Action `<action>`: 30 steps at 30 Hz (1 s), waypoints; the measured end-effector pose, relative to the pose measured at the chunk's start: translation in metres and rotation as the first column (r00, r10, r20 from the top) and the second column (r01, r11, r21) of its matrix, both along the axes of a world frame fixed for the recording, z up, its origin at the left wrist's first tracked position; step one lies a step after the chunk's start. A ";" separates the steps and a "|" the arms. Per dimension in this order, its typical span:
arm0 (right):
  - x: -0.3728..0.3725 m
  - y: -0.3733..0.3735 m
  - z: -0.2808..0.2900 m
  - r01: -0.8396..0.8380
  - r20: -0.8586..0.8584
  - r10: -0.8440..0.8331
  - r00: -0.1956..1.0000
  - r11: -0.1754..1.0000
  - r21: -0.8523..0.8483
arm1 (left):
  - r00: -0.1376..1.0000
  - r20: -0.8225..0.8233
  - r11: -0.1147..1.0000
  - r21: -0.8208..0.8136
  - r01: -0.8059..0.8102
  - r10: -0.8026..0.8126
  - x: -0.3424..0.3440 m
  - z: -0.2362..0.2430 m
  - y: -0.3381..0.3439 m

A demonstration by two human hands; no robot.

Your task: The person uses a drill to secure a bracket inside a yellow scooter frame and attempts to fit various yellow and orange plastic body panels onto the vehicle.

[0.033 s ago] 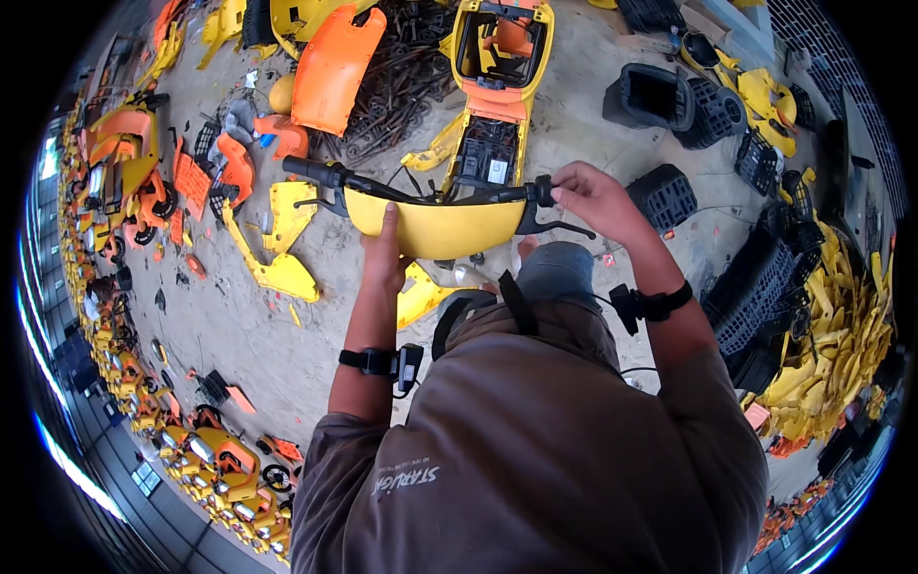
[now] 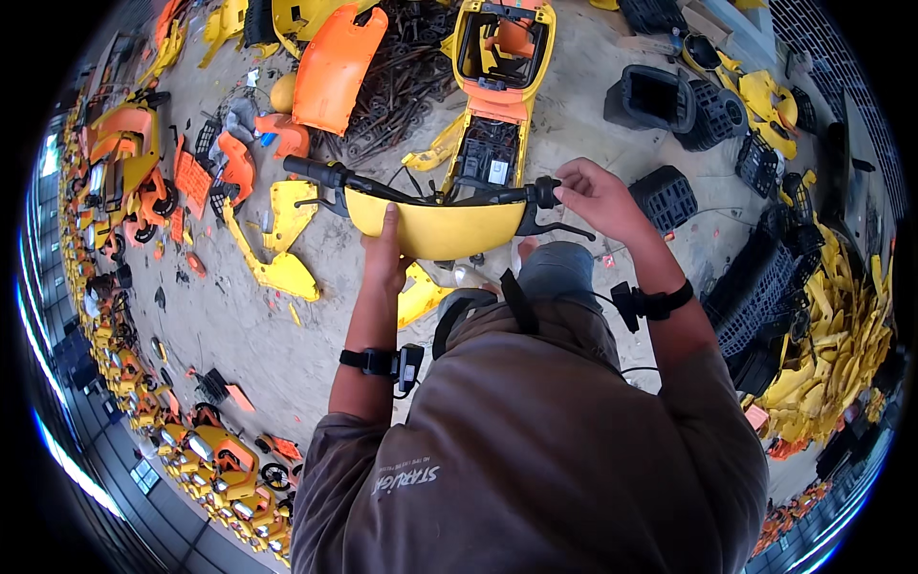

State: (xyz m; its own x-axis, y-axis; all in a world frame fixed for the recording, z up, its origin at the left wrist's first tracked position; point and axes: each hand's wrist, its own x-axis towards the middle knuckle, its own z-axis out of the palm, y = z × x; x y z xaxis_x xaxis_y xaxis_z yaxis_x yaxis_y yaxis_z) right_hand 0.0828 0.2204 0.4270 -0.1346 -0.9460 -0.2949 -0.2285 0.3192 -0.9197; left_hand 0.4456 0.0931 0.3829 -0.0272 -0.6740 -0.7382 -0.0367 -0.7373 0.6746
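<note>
A scooter handlebar with a yellow cover spans in front of me. My left hand grips the cover's lower edge, thumb on top and fingers out of sight beneath. A long black grip and a brake lever lie on the left end. At the right end, a short black control housing sits above the right brake lever. My right hand is beside that housing, fingers curled and pinched together; what they hold, if anything, is hidden. Beyond stands the yellow and orange scooter body.
An orange panel leans by a heap of dark metal parts. Yellow panels lie on the floor to the left. Black bins and crates stand right, near a pile of yellow pieces. Scooters line the left.
My right hand has shifted very slightly to the right at the handlebar end. The left hand and the cover have stayed in place.
</note>
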 end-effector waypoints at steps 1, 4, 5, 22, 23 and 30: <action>-0.001 -0.004 0.006 -0.051 -0.184 0.035 0.982 0.995 -0.083 | 1.000 0.000 1.000 0.005 -0.010 0.010 -0.001 0.002 0.002; 0.001 -0.012 0.012 -0.254 -0.441 0.180 0.879 0.960 -0.114 | 0.997 -0.077 1.000 0.004 -0.028 0.028 0.006 -0.010 -0.001; 0.004 -0.015 0.007 -0.323 -0.458 0.234 0.858 0.938 -0.127 | 0.994 -0.093 0.999 0.011 -0.053 0.054 0.007 -0.013 -0.003; 0.020 -0.051 -0.034 -0.637 -0.521 0.464 0.716 0.740 -0.216 | 0.962 0.208 0.979 -0.136 -0.151 0.177 -0.013 -0.003 -0.007; 0.019 -0.050 -0.033 -0.631 -0.514 0.457 0.726 0.741 -0.232 | 0.957 0.237 0.980 -0.147 -0.135 0.167 -0.010 -0.007 -0.007; 0.019 -0.049 -0.047 -0.566 -0.505 0.350 0.789 0.733 -0.376 | 0.938 0.268 0.974 -0.109 -0.198 0.221 -0.028 0.019 -0.011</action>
